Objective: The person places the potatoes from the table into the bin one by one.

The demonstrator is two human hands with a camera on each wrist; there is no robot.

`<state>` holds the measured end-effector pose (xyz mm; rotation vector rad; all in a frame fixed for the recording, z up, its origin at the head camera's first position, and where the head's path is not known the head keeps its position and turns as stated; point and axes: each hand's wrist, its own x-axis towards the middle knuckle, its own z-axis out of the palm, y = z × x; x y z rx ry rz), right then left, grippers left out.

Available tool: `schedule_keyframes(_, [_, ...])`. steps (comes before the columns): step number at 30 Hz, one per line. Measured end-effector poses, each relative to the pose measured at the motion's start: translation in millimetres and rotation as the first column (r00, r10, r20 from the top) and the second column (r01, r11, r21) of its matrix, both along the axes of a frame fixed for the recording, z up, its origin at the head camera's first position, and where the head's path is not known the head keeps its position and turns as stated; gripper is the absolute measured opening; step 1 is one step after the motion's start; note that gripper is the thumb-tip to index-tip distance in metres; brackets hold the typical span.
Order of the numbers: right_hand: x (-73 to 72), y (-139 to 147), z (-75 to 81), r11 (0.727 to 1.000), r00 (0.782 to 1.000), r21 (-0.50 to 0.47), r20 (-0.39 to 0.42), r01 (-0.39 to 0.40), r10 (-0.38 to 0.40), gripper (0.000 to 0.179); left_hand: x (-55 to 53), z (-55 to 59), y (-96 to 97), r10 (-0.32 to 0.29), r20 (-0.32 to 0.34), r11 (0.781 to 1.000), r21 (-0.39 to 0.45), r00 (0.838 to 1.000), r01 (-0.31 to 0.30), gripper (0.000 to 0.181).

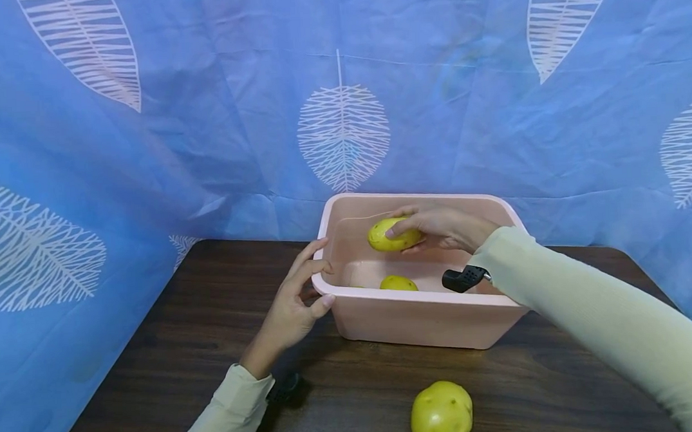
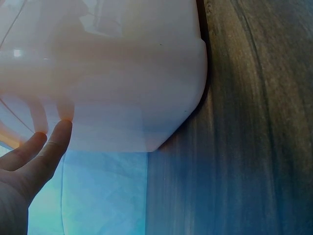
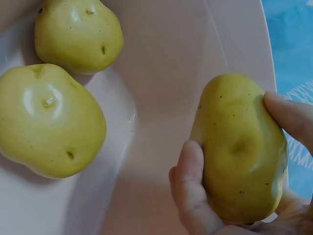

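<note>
My right hand [image 1: 439,228] grips a yellow potato [image 1: 390,235] inside the pink plastic bin [image 1: 420,322], above its floor. In the right wrist view the held potato [image 3: 239,152] sits between thumb and fingers. Two more potatoes, one nearer [image 3: 51,122] and one farther [image 3: 80,34], lie on the bin's floor; the head view shows one of them [image 1: 398,282] partly behind the front rim. At the bin's front left corner, my left hand [image 1: 294,302] rests its extended fingertips and thumb against the rim. Two of its fingers [image 2: 56,142] touch the bin wall in the left wrist view.
Another potato [image 1: 441,413] lies on the dark wooden table [image 1: 354,396] in front of the bin. Behind the table hangs a blue cloth [image 1: 232,137] with white leaf patterns. A black wrist camera [image 1: 463,279] hangs below the right sleeve, over the bin.
</note>
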<state>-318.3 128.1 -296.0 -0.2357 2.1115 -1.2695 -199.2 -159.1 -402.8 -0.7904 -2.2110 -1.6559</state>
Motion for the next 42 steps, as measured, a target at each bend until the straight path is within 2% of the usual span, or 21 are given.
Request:
schedule_keyframes(4, [1.7,1,0.5,0.998,1.0,0.064,0.004,0.001,-0.001,0.062,0.7,0.2,-0.4,0.002,0.002,1.0,-0.002,1.0,-0.002,0.04])
schedule_keyframes(12, [-0.5,-4,-3.4,0.999,0.993,-0.027,0.113,0.019,-0.016,0.061,0.2,0.4,0.4,-0.006,0.001,1.0,0.003,1.0,0.006,0.038])
schedule_keyframes(17, [3.1,-1,0.4,1.0,0.996,-0.01,0.085,0.0,0.001,0.06,-0.3,0.9,1.1,-0.017,0.006,1.0,0.012,1.0,0.017,0.038])
schedule_keyframes(22, [7.8,5,6.8,0.995,0.999,0.089,0.012,-0.046,0.046,0.066,-0.6,0.9,1.1,-0.017,0.015,1.0,0.013,1.0,0.016,0.038])
schedule_keyframes(25, [9.9,7,11.5,0.989,0.997,0.127,0.004,-0.079,0.079,0.07,-0.4,1.4,1.3,-0.013,0.019,1.0,0.007,1.0,0.013,0.037])
schedule_keyframes(29, [11.6,7,18.1,0.991,0.995,0.088,0.01,-0.103,0.102,0.069,0.6,2.8,1.7,-0.012,0.018,1.0,0.004,1.0,0.012,0.036])
schedule_keyframes(33, [15.6,5,25.4,0.998,0.998,0.024,-0.012,-0.066,0.066,0.068,2.0,3.9,1.5,-0.004,0.015,1.0,0.001,1.0,0.004,0.035])
schedule_keyframes(42, [35.8,12,47.5,0.995,0.996,-0.073,-0.058,-0.072,0.068,0.063,1.4,2.4,-0.2,0.009,0.022,1.0,-0.007,1.0,-0.009,0.034])
